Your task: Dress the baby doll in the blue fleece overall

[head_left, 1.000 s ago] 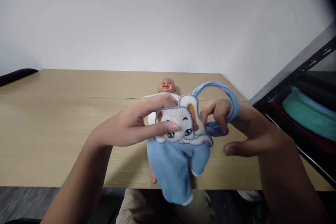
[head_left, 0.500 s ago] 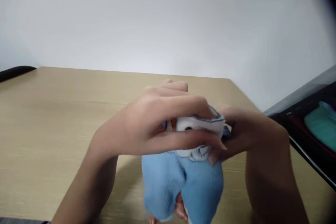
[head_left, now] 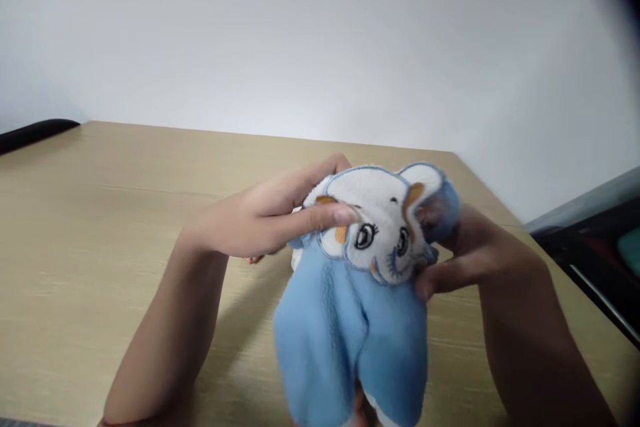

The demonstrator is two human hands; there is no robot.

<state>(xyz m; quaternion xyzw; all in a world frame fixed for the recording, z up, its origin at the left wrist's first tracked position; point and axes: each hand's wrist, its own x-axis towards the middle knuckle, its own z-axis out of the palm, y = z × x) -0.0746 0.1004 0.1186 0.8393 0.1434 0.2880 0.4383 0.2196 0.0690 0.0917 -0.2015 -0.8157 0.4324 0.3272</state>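
Note:
A doll in a light blue fleece outfit (head_left: pixel 320 327) is between my hands, its legs toward me. On the front of the outfit is a white embroidered animal face (head_left: pixel 375 190) with dark eyes and orange patches. My left hand (head_left: pixel 255 213) grips the outfit at its left, thumb flat over the animal face and fingers behind. At the opposite side my right hand (head_left: pixel 485 247) holds the outfit's edge beside a blue sleeve (head_left: pixel 447 210). A small part of the doll's leg (head_left: pixel 359 400) shows between the trouser legs; its head is hidden.
Beneath the doll is a wood-grain table (head_left: pixel 115 253). A pale wall (head_left: pixel 280 53) rises behind it. Along the right edge stands a dark container (head_left: pixel 595 273) with something teal inside. A black curved object (head_left: pixel 40 133) lies at the far left.
The white animal face, mostly covered by my left hand before, now lies spread out in view. My left hand has drawn back left, and my right hand has moved slightly right.

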